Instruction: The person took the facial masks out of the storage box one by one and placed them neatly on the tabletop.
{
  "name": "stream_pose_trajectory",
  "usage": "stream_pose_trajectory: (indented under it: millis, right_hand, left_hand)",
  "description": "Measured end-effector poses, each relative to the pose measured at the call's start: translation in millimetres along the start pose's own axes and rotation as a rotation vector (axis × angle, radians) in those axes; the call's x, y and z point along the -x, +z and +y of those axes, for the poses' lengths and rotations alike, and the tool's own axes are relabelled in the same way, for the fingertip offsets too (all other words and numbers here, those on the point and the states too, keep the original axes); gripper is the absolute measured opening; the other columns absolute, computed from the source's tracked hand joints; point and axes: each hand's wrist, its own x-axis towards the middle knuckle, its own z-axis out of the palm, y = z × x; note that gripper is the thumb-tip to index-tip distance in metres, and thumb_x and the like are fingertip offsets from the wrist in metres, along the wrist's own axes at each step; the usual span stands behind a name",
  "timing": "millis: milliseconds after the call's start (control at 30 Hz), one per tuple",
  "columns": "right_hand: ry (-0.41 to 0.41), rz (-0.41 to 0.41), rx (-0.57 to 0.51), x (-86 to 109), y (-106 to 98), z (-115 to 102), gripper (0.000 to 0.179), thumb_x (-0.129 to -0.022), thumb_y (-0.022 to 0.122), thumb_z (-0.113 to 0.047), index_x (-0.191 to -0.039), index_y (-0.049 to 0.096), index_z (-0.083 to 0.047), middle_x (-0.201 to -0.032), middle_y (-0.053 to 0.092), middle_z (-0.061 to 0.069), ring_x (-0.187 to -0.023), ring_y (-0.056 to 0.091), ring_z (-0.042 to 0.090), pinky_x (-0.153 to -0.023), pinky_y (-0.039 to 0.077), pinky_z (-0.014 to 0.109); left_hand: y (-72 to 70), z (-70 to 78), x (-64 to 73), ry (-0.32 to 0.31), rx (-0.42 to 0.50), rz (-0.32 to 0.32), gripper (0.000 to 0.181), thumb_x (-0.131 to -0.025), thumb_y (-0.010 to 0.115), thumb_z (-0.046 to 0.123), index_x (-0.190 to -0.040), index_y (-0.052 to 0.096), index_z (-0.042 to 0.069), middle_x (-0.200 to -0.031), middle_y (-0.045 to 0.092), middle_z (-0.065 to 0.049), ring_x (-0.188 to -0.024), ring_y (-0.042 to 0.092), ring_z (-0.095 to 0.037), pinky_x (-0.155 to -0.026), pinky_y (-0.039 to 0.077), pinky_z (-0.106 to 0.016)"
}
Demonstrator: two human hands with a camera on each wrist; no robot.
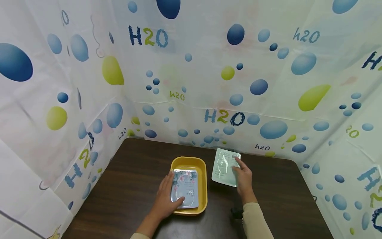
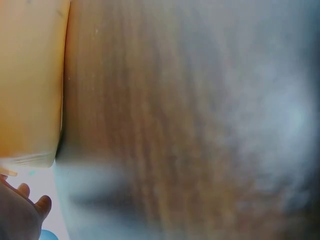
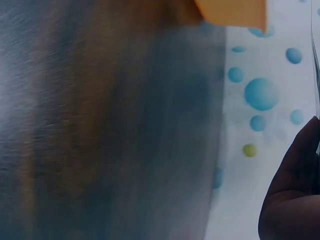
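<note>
In the head view a blue sheet-mask packet (image 1: 185,189) with pink flowers lies in a yellow tray (image 1: 204,169). My left hand (image 1: 165,197) is at the tray's left side, its fingers extended along the packet's left edge and the thumb over its lower part. To the right of the tray, my right hand (image 1: 245,178) pinches a pale green packet (image 1: 223,167) by its right edge, tilted above the table. The right wrist view shows that packet only as a thin edge beside the right hand (image 3: 295,185). Some fingers of the left hand (image 2: 22,205) appear in the left wrist view.
A dark wooden table (image 1: 128,179) lies under the tray. White curtains (image 1: 203,86) printed with blue and green drops stand behind it and at both sides. A small black object (image 1: 237,213) is by the right wrist.
</note>
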Motion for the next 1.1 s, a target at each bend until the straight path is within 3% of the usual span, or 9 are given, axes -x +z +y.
stream_pose_trajectory:
  millis: [233, 367, 533, 667, 733, 933, 1100]
  right_hand:
    - [0.022, 0.008, 0.091, -1.1, -5.3, 18.8, 0.057, -0.095, 0.057, 0.005, -0.151, 0.049, -0.005, -0.144, 0.052, 0.027, -0.085, 0.065, 0.004, -0.069, 0.056, 0.021]
    - [0.035, 0.000, 0.165, -3.5, -11.8, 33.7, 0.062, -0.093, 0.056, 0.009, -0.152, 0.048, -0.006, -0.146, 0.052, 0.028, -0.085, 0.063, 0.006, -0.069, 0.054, 0.020]
    - [0.051, -0.003, 0.231, -6.9, -19.3, 49.1, 0.064, -0.092, 0.055, 0.010, -0.153, 0.045, -0.004, -0.155, 0.045, 0.026, -0.111, 0.058, 0.021, -0.073, 0.049, 0.015]
    - [0.030, -0.006, 0.290, -10.0, -22.8, 57.1, 0.065, -0.090, 0.056, 0.011, -0.153, 0.046, -0.004, -0.161, 0.039, 0.023, -0.136, 0.045, 0.031, -0.082, 0.044, 0.014]
    - [0.012, -0.021, 0.352, -10.6, -22.3, 58.5, 0.065, -0.090, 0.057, 0.010, -0.152, 0.046, -0.003, -0.162, 0.037, 0.023, -0.140, 0.042, 0.033, -0.091, 0.044, 0.020]
    - [-0.059, -0.039, 0.570, -9.4, -17.1, 55.9, 0.062, -0.087, 0.058, 0.008, -0.149, 0.050, 0.001, -0.156, 0.042, 0.030, -0.139, 0.046, 0.043, -0.108, 0.043, 0.053]
    - [-0.120, -0.041, 0.804, -8.8, -14.6, 53.1, 0.059, -0.087, 0.065, 0.002, -0.145, 0.056, -0.003, -0.151, 0.048, 0.030, -0.142, 0.043, 0.049, -0.111, 0.040, 0.061]
  left_hand:
    - [1.0, -2.4, -8.1, 0.016, -0.008, -0.013, 0.105, -0.078, 0.081, 0.044, -0.161, 0.028, 0.010, -0.170, 0.026, -0.009, -0.150, 0.030, -0.043, -0.115, 0.030, -0.068]
    - [1.5, -3.9, -14.0, 0.033, -0.003, -0.023, 0.103, -0.079, 0.080, 0.043, -0.162, 0.027, 0.011, -0.170, 0.026, -0.009, -0.151, 0.029, -0.043, -0.116, 0.029, -0.067]
    - [1.0, -5.5, -19.9, 0.029, -0.004, -0.038, 0.103, -0.079, 0.079, 0.043, -0.163, 0.026, 0.012, -0.171, 0.025, -0.008, -0.151, 0.028, -0.043, -0.116, 0.029, -0.068]
    - [0.1, -4.8, -23.4, 0.001, -0.003, -0.065, 0.102, -0.081, 0.078, 0.044, -0.163, 0.025, 0.014, -0.171, 0.023, -0.006, -0.152, 0.027, -0.042, -0.117, 0.028, -0.068]
    - [-0.5, -4.3, -24.4, -0.017, -0.001, -0.080, 0.102, -0.082, 0.077, 0.044, -0.164, 0.023, 0.016, -0.172, 0.021, -0.005, -0.153, 0.026, -0.041, -0.117, 0.027, -0.068]
    - [-1.9, -2.8, -24.5, -0.045, -0.003, -0.105, 0.101, -0.084, 0.076, 0.045, -0.164, 0.021, 0.017, -0.173, 0.018, -0.002, -0.155, 0.023, -0.039, -0.119, 0.025, -0.067]
    - [-0.9, -2.7, -24.5, -0.035, -0.005, -0.102, 0.099, -0.085, 0.075, 0.045, -0.164, 0.023, 0.016, -0.173, 0.019, -0.002, -0.155, 0.024, -0.038, -0.120, 0.025, -0.066]
